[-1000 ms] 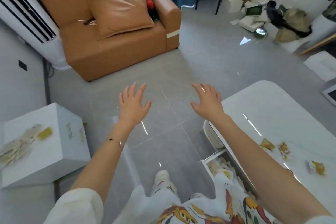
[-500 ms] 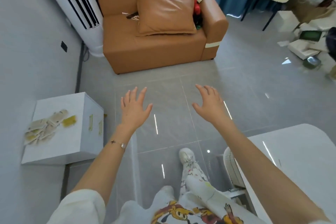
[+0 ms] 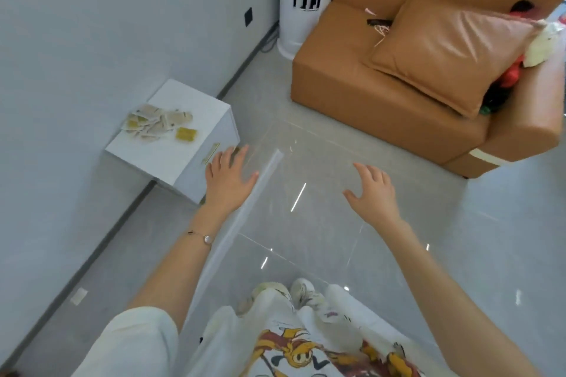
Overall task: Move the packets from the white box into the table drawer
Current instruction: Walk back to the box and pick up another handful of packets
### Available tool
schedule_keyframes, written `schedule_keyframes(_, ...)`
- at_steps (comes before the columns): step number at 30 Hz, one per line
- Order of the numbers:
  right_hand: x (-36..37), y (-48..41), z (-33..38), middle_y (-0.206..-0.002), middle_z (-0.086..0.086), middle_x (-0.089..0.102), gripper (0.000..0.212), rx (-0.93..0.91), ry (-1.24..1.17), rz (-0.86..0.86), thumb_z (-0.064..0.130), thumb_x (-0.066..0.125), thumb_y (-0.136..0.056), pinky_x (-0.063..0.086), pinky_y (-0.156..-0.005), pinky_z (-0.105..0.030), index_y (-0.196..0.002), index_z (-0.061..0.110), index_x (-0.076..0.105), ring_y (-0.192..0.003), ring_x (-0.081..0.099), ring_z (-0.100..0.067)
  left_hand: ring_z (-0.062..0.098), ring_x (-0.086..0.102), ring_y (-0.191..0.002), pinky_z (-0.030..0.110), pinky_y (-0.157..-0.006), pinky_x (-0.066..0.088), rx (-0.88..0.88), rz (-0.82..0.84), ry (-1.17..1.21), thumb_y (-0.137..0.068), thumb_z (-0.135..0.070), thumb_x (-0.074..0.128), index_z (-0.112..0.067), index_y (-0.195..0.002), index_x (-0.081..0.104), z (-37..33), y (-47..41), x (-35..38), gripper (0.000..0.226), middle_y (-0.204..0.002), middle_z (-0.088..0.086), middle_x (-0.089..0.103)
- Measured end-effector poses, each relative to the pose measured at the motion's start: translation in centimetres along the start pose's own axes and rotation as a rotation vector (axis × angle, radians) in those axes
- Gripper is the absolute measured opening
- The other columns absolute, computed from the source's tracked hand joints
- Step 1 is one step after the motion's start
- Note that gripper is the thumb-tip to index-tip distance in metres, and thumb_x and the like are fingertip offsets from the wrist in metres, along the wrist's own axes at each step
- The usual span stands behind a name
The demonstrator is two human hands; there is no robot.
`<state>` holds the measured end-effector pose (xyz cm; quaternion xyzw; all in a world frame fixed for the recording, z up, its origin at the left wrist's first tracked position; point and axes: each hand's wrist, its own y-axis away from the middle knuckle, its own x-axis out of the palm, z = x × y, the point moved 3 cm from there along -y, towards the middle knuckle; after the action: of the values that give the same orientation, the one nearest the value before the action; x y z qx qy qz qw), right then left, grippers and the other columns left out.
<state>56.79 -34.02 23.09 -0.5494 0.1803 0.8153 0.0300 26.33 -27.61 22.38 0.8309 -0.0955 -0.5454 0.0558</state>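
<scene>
- Left hand (image 3: 228,176), centre-left of frame: fingers spread and straight, holding nothing. Its fingertips overlap the near edge of the white box (image 3: 171,159) in this view; whether they touch it cannot be told.
- Right hand (image 3: 372,190), centre-right: fingers apart and loose, empty, over bare floor (image 3: 306,223), well apart from the box.
- Packets (image 3: 154,124): a loose, overlapping pile of pale flat sachets on top of the box, left-centre of frame, toward the wall side. One yellow packet (image 3: 186,134) lies just beside the pile, nearer the left hand.
- Table drawer: not in view. Orange sofa (image 3: 382,107) fills the upper right.
- Step in hand, as judged: the reach to the pile for a pick-up.
- To do it well: lay the left hand flat over the pile and sweep the sachets together, then close thumb under and fingers over so several lift at once.
- Flat packets on a smooth top likely resist a straight pinch; sliding them to the box edge should help.
- Take the yellow stray in the same sweep, with the right hand cupped below the edge.
- Risk: slippery packets fan out and drop to the floor.
</scene>
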Motion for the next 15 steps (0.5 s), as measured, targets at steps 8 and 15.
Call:
schedule_keyframes(8, 2.6, -12.4, 12.2, -0.148, -0.007, 0.037, 0.067, -0.335, 0.068, 0.122, 0.034, 0.061, -0.089, 0.026, -0.11, -0.044, -0.148, 0.023, 0.032, -0.138, 0.029, -0.03, 0.031, 0.011, -0.147, 0.049, -0.118, 0.011, -0.289, -0.093, 0.077, -0.095, -0.051, 0.045, -0.03, -0.152, 0.021, 9.3, -4.2, -2.5, 0.066, -0.16, 0.007, 0.016)
schedule_keyframes(15, 6.2, -22.9, 23.5, -0.149, -0.004, 0.035, 0.067, -0.446, 0.105, 0.188, 0.033, 0.061, -0.089, 0.025, -0.111, -0.044, -0.147, 0.026, 0.031, -0.138, 0.028, -0.029, 0.031, 0.011, -0.147, 0.048, -0.118, 0.012, -0.468, -0.115, 0.188, -0.094, -0.05, 0.049, -0.031, -0.152, 0.021, 18.3, -11.6, -3.8, 0.067, -0.16, 0.005, 0.017)
